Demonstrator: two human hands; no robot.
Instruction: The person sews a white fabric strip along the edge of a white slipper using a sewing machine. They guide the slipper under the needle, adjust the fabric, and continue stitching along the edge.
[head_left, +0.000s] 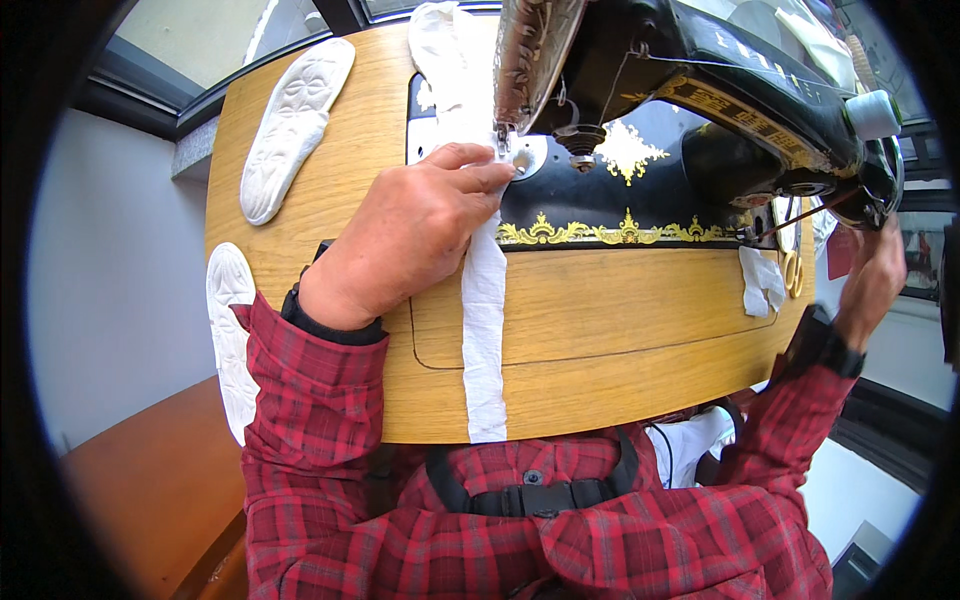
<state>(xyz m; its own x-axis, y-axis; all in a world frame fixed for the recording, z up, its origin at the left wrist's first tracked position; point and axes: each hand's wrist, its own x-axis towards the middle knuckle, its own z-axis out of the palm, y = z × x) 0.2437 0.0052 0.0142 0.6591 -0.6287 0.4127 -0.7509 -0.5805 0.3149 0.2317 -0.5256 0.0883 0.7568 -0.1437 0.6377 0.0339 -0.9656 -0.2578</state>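
My left hand (420, 225) pinches a white cloth strip (484, 337) just in front of the presser foot (503, 136) of a black sewing machine (742, 97). The strip runs toward me and reaches the table's front edge. Behind the needle area lies a white insole (442, 52), partly hidden by the machine head. At the far right, my right hand (874, 274) is against the lower rim of the handwheel (892, 187). That hand is slightly blurred, and its fingertips are partly hidden.
Two white quilted insoles (300, 127) lie at the left of the wooden table (600, 315). Scissors (793, 274) with yellow handles and a white cloth scrap (761, 281) lie at the right. A pale blue thread spool (872, 115) sits on the machine. Window frames border the back.
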